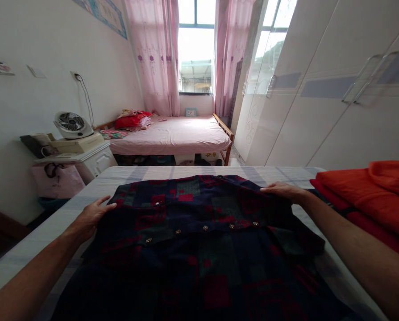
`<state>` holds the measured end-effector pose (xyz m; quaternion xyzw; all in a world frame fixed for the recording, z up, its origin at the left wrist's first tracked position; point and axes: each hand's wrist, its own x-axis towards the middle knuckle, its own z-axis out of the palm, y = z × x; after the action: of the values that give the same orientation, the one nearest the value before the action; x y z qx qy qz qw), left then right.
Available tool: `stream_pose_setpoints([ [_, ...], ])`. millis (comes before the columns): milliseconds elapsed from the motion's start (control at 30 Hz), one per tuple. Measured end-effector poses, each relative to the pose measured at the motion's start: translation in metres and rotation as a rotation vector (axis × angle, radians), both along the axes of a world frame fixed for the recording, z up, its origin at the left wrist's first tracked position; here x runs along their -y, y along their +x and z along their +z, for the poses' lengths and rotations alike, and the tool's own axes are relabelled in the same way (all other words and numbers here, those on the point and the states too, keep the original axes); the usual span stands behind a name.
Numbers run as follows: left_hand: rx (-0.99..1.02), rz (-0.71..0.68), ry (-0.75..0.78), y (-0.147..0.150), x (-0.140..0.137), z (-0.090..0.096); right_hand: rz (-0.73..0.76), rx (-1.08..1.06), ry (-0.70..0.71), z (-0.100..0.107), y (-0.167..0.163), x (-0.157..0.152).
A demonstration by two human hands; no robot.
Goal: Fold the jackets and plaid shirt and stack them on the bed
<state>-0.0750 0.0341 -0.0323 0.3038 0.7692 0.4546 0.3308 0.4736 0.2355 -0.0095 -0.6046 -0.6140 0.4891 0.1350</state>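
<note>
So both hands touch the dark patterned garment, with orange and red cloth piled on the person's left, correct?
No: the head view shows the orange and red cloth piled on the person's right. The left hand and right hand do touch the garment.

Little grey fan point(71, 125)'s parked on a pale box point(81, 143) atop a white cabinet point(101, 161), pink bag point(59, 183) right by it. Pink curtains point(155, 58) flank the window point(197, 51), light-blue clock point(191, 112) below it, big white wardrobe point(323, 58) along the right.
</note>
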Motion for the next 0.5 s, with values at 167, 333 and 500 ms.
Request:
stream_pose_setpoints([
  [167,0.196,-0.223,0.105,-0.007,0.014,0.005,-0.07,-0.35,0.1,0.013,0.0,0.004],
  [333,0.294,-0.125,0.11,-0.028,0.013,0.014,-0.067,-0.449,0.128,0.033,0.013,0.007],
  [500,0.292,-0.069,0.108,-0.035,-0.018,0.046,-0.21,-0.492,0.179,0.055,0.008,-0.012],
])
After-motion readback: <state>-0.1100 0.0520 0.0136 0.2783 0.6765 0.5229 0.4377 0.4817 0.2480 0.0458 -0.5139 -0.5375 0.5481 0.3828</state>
